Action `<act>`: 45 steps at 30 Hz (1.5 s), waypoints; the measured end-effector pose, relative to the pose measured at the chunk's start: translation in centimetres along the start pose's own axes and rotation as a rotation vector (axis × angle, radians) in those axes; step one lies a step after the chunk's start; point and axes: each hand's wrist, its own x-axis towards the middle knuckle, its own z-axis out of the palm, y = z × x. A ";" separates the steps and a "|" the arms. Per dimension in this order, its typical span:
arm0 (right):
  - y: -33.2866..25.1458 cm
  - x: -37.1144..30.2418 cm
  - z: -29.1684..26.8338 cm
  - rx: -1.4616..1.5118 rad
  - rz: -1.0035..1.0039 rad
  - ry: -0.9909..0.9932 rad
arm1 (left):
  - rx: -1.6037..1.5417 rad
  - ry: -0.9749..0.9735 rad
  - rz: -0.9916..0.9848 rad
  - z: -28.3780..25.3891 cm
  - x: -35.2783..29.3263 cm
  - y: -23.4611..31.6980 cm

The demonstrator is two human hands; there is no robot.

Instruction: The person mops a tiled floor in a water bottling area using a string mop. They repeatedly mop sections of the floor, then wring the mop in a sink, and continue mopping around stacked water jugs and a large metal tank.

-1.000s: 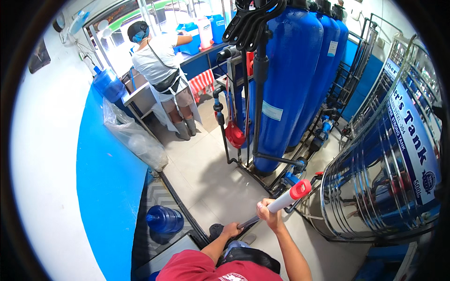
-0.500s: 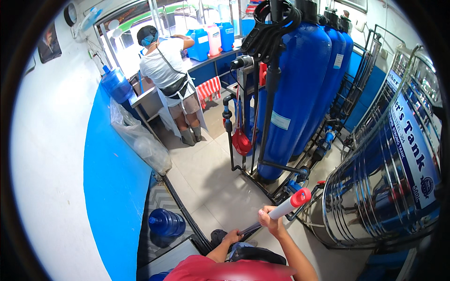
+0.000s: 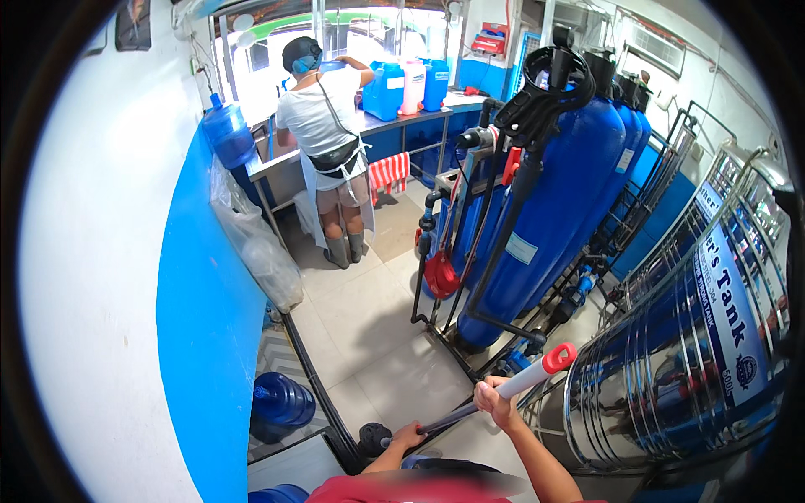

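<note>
I hold a long-handled pole (image 3: 457,417) with a grey shaft, a white grip and a red end cap with a hole. It slants up to the right in front of my body. My right hand (image 3: 497,401) is wrapped round it at the lower end of the white grip. My left hand (image 3: 408,435) is closed round the grey shaft lower down. Beside the left hand is a dark rounded thing (image 3: 374,438) whose kind I cannot make out. The pole's lower end is not clearly visible.
Tall blue filter tanks (image 3: 549,226) with pipes stand ahead right, a steel tank (image 3: 662,360) at far right. Blue water jugs (image 3: 283,397) are at lower left. A person (image 3: 323,126) in a white apron works at a counter (image 3: 394,123) at the back. Pale tiles (image 3: 369,335) cover the floor.
The view has shifted, so the counter and tanks appear lower and further right. Both hands keep their grip on the pole, which lies at a slightly flatter slant.
</note>
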 end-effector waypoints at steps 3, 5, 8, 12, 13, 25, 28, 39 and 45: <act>0.0 0.8 1.1 0.022 0.044 -0.029 | -0.051 0.064 -0.060 -0.7 -0.7 0.0; 0.1 1.0 2.0 -0.001 0.031 -0.052 | -0.044 0.085 -0.059 -1.2 -1.2 -0.1; 0.1 1.1 3.1 0.031 0.043 -0.091 | -0.037 0.132 -0.045 -1.6 -1.6 -0.5; -0.1 1.3 4.0 0.023 0.042 -0.129 | -0.009 0.139 -0.025 -1.8 -1.6 -1.3; -0.2 1.3 4.1 0.040 0.042 -0.156 | -0.007 0.155 -0.009 -1.8 -1.5 -1.5; -3.0 -1.8 5.5 0.057 -0.117 -0.075 | -0.008 0.106 0.045 -1.7 -2.5 -0.4; -6.2 -2.6 4.7 0.145 -0.271 -0.068 | -0.041 0.074 0.258 -2.4 -2.4 1.1; -20.9 -8.7 2.3 0.002 -0.766 0.198 | -0.079 -0.323 0.741 -3.7 -3.4 17.0; -23.9 -12.3 2.4 -0.147 -0.904 0.389 | -0.060 -0.460 0.909 -3.3 -3.9 24.0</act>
